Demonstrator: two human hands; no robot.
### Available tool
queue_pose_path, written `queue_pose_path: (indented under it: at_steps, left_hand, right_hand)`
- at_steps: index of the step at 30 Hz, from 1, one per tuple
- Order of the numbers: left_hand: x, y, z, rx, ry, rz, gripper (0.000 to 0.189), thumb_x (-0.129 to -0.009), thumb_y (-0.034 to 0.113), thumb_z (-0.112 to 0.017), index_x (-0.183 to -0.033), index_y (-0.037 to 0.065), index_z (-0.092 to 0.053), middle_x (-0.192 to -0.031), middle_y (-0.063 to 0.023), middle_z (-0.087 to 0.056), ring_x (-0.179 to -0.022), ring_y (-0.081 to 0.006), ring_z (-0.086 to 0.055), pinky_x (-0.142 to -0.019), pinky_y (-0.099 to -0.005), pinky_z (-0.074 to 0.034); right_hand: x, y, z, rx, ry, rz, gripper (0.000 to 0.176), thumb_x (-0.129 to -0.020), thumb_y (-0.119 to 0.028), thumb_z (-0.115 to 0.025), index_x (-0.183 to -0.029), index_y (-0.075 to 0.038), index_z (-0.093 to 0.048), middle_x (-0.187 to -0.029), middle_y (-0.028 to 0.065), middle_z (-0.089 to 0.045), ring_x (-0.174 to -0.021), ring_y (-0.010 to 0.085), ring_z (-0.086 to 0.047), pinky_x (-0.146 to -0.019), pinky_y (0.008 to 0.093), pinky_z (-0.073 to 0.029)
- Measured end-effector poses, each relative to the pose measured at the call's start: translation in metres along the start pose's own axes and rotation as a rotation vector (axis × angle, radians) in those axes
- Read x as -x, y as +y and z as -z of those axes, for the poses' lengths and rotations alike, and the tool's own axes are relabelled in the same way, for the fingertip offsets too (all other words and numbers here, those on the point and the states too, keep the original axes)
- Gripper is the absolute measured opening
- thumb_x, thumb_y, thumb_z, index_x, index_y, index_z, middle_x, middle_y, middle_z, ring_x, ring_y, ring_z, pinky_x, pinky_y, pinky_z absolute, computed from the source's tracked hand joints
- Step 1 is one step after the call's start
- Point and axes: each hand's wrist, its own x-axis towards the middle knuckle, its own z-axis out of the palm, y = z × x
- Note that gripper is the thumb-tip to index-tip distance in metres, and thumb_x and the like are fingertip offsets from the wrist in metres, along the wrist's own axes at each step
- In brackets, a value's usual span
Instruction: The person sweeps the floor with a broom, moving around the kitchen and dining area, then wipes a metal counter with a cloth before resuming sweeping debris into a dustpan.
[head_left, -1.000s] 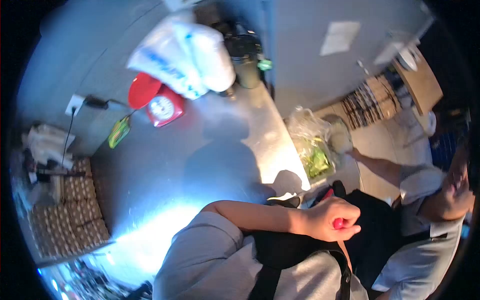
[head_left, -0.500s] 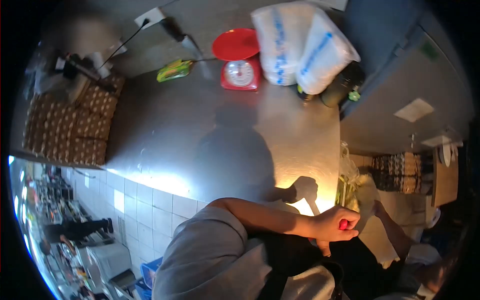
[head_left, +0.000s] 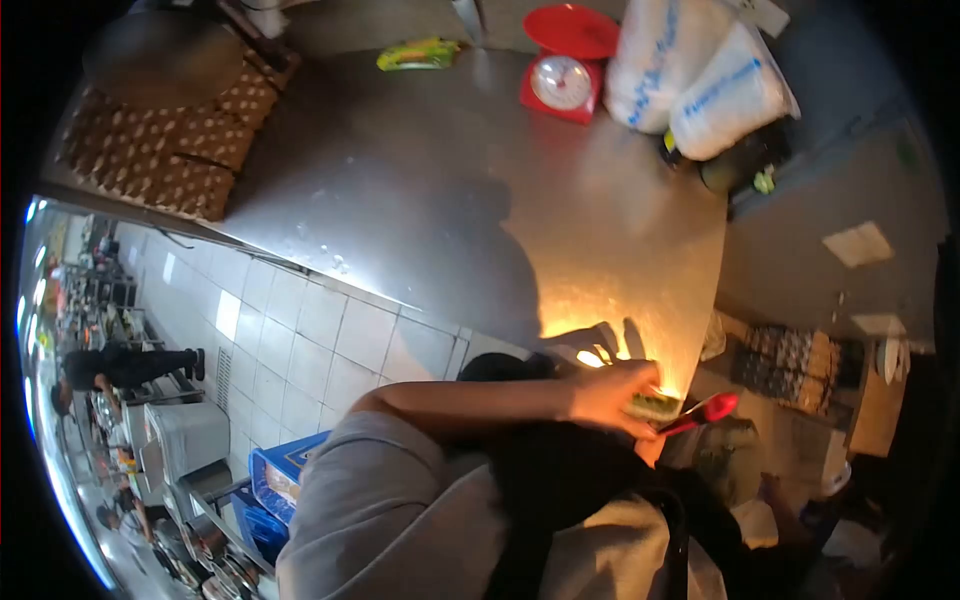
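My left hand (head_left: 605, 395) reaches across from the lower left beside the steel table's near right corner. Its fingers and thumb are bent round a pale green piece (head_left: 655, 406), probably a vegetable, partly hidden by the fingers. A red-handled tool (head_left: 708, 411) sticks out to the right below the green piece; its other end is hidden at the hands, so its kind does not show. Of my right hand (head_left: 649, 452), only a brightly lit bit shows under the left, by the tool's near end. Its grip is hidden.
On the steel table (head_left: 400, 180) stand a red scale (head_left: 562, 82), white plastic packs (head_left: 735, 90), a green packet (head_left: 418, 54) and stacked patterned trays (head_left: 165, 150). Blue crates (head_left: 285, 470) are at lower left. A co-worker (head_left: 125, 370) stands far left; another person's arm (head_left: 785, 510) is at lower right.
My view has turned, so the table things sit higher and further right. My left fist round the red handle has loosened; the handle now sticks out, and a green piece shows in the fingers.
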Motion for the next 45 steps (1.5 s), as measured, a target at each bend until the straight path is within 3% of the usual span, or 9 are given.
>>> queue_pose_path:
  at_steps: [3, 5, 10, 17, 26, 30, 36, 42, 45]
  left_hand:
    - [0.058, -0.082, -0.005, 0.023, -0.04, 0.005, 0.032, -0.079, 0.03, -0.067, -0.099, 0.008, -0.053, -0.096, -0.0083, -0.057, -0.088, -0.0197, -0.057, -0.076, -0.0325, -0.046]
    - [0.089, -0.134, -0.006, 0.424, -0.093, 0.754, 0.03, -0.079, 0.021, -0.068, -0.103, 0.011, -0.052, -0.088, -0.0051, -0.058, -0.08, -0.0143, -0.055, -0.07, -0.031, -0.047]
    - [0.104, -0.209, -0.024, 0.471, 0.478, 1.034, 0.043, -0.075, 0.027, -0.068, -0.109, 0.002, -0.057, -0.099, -0.0084, -0.059, -0.085, -0.0167, -0.058, -0.077, -0.0311, -0.047]
    - [0.037, -0.232, -0.062, 0.59, 0.322, 0.656, 0.048, -0.079, 0.035, -0.06, -0.113, 0.001, -0.055, -0.112, -0.014, -0.058, -0.099, -0.0245, -0.056, -0.086, -0.0357, -0.044]
    - [0.119, -0.153, -0.009, -0.37, 0.375, 0.611, 0.058, -0.08, 0.053, -0.053, -0.093, -0.003, -0.061, -0.093, -0.0197, -0.063, -0.09, -0.0335, -0.059, -0.077, -0.0407, -0.046]
    - [0.207, -0.061, 0.041, 0.057, 0.845, 0.669, 0.037, -0.083, 0.036, -0.062, -0.07, 0.001, -0.06, -0.064, -0.0011, -0.053, -0.06, -0.0076, -0.048, -0.056, -0.0242, -0.04]
    - [0.26, -0.02, 0.13, -0.227, 1.781, 0.25, 0.016, -0.083, 0.014, -0.062, -0.084, -0.001, -0.06, -0.09, -0.0098, -0.057, -0.08, -0.0157, -0.054, -0.069, -0.0261, -0.042]
    - [0.288, -0.097, 0.21, -0.945, 1.219, 0.72, 0.034, -0.075, 0.028, -0.063, -0.083, -0.005, -0.06, -0.112, -0.0258, -0.052, -0.103, -0.0407, -0.049, -0.088, -0.0443, -0.04]
    - [0.293, -0.146, 0.228, -0.958, 1.171, 0.8, 0.044, -0.076, 0.041, -0.062, -0.084, -0.003, -0.06, -0.117, -0.0296, -0.048, -0.114, -0.0458, -0.04, -0.096, -0.0486, -0.034]
  right_hand:
    - [-0.002, -0.01, 0.006, 0.012, 0.029, -0.001, 0.03, -0.076, -0.014, -0.072, -0.07, -0.004, -0.044, -0.064, -0.0008, -0.046, -0.059, 0.0112, -0.049, -0.059, 0.0293, -0.045]
    - [-0.005, -0.01, 0.022, -0.175, -0.039, -0.103, 0.033, -0.074, -0.013, -0.073, -0.068, -0.006, -0.041, -0.063, -0.0002, -0.041, -0.057, 0.0081, -0.044, -0.056, 0.0257, -0.044]
    - [-0.006, 0.017, 0.031, -0.008, -0.021, -0.076, 0.04, -0.073, -0.023, -0.074, -0.06, -0.005, -0.04, -0.057, -0.0026, -0.037, -0.053, 0.0088, -0.034, -0.048, 0.0261, -0.031]
    - [0.024, -0.019, 0.022, 0.002, -0.163, -0.093, 0.029, -0.076, -0.019, -0.071, -0.066, -0.002, -0.05, -0.061, 0.0001, -0.047, -0.054, 0.0108, -0.042, -0.049, 0.0286, -0.038]
    - [0.002, 0.033, 0.015, -0.11, -0.171, -0.146, 0.036, -0.074, -0.014, -0.073, -0.06, -0.007, -0.04, -0.058, -0.0041, -0.038, -0.054, 0.0075, -0.036, -0.048, 0.025, -0.032]
    - [-0.021, 0.05, 0.005, -0.19, -0.186, -0.097, 0.032, -0.073, -0.009, -0.072, -0.06, -0.007, -0.043, -0.058, -0.0011, -0.044, -0.054, 0.0091, -0.041, -0.05, 0.0247, -0.037]
    - [-0.021, 0.039, -0.018, -0.225, -0.178, -0.147, 0.036, -0.073, -0.006, -0.071, -0.059, -0.011, -0.037, -0.054, -0.0019, -0.041, -0.046, 0.0097, -0.041, -0.041, 0.0266, -0.038]
    - [0.001, -0.001, -0.042, -0.118, -0.211, -0.121, 0.037, -0.074, -0.004, -0.068, -0.061, -0.013, -0.034, -0.055, -0.0014, -0.041, -0.043, 0.0097, -0.04, -0.04, 0.0275, -0.042]
    - [-0.006, 0.053, -0.063, -0.258, -0.138, 0.281, 0.031, -0.074, -0.004, -0.067, -0.062, -0.011, -0.04, -0.058, 0.0013, -0.047, -0.042, 0.0124, -0.045, -0.039, 0.0293, -0.043]
